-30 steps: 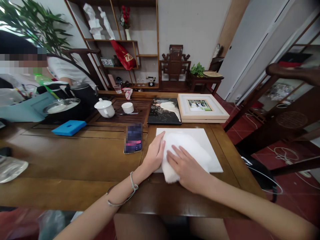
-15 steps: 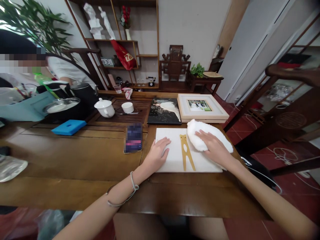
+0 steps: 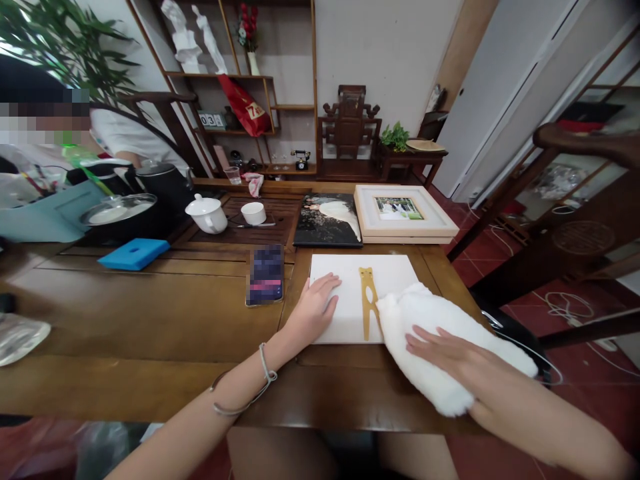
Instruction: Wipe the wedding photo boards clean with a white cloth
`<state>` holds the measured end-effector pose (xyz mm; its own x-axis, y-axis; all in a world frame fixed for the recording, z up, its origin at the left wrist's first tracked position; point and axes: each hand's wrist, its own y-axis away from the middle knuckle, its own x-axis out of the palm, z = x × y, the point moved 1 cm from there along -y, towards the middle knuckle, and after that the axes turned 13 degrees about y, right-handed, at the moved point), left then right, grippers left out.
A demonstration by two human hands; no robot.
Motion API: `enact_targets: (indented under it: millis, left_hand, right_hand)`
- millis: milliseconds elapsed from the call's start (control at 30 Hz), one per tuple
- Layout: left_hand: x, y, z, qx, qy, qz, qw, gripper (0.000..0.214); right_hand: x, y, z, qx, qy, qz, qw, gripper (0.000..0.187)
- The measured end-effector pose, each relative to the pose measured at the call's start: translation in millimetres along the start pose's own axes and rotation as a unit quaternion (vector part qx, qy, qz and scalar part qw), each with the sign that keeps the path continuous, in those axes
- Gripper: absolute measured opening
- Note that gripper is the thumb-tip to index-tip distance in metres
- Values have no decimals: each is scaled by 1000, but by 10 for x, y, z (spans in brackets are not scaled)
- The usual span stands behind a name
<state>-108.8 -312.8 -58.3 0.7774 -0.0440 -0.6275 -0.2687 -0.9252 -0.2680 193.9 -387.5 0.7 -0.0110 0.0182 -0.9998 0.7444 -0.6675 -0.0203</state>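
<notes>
My left hand (image 3: pixel 316 308) lies flat on the left part of a white board (image 3: pixel 340 270), fingers stretched out. On the board rests a yellow, flat, two-legged piece (image 3: pixel 367 287) with an oval hole. Its right leg is mostly covered by a white fluffy towel (image 3: pixel 415 307). My right hand (image 3: pixel 450 357) is on top of the towel, gripping it palm down over the board's right side and the table's right front. My right thumb and the board's lower right corner are hidden.
Behind the board are a dark photo panel (image 3: pixel 327 220) and a pale picture frame (image 3: pixel 407 213). A phone (image 3: pixel 265 275) lies left of my left hand. A blue block (image 3: pixel 135 254), a white lidded teapot (image 3: pixel 207 215) and a small white cup (image 3: pixel 253 213) stand farther left. Another person (image 3: pixel 133 137) sits far left.
My right hand has moved toward me and to the right with the towel, baring the board's upper right part. The towel now hides part of the yellow piece. My left hand stays in place.
</notes>
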Motion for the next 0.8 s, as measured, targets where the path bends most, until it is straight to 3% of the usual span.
enact_targets:
  millis: [133,300,467,567,800]
  left_hand:
    - [7,3,3,3,-5,3,1000,33]
    - [-1,8,7,10,-10,9,1000,33]
    - [-10,8,6,8,-10,12,1000,32]
    - [-4,5,8,7,-8,10,1000,32]
    - [-8,-1,-7,3,-11,9,1000,34]
  right_hand:
    - [3,-7,-330,46,-47,29,997,88]
    - [162,-681,-738,89,-33,-25,995,78]
    - [298,-1172,-702,116,49,-82,989,77]
    - [325,-1111,-519,94,75,-67,990,80]
    - [107,-437,-96,11,24,-11,1000,92]
